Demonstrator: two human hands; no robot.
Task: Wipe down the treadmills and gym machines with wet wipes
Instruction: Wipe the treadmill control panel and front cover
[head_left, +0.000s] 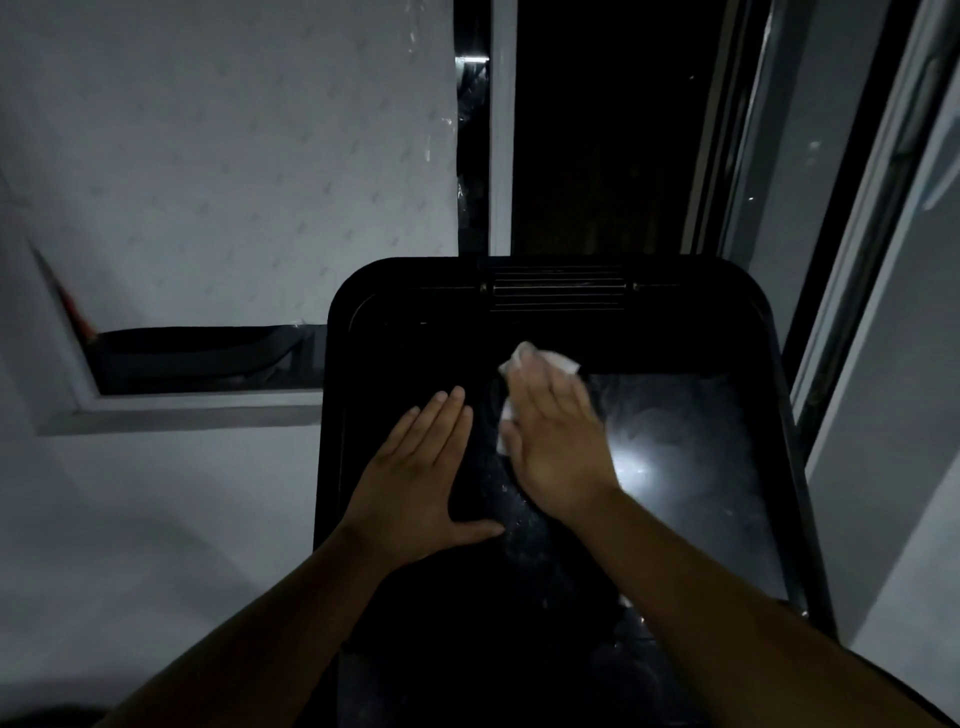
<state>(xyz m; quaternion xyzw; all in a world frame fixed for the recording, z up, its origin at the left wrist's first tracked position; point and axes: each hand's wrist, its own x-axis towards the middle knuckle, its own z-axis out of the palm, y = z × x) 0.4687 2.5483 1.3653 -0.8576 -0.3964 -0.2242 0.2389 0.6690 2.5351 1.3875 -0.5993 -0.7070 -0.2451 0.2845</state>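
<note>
A treadmill panel (701, 415) is being wiped.
The wipe (550, 361) is being pinned under straight fingers of the right hand (556, 441); the left hand (415, 483) is being laid flat, empty.

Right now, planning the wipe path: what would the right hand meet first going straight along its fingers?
The right hand would probably reach the vent grille on the black panel; depth unclear.
</note>
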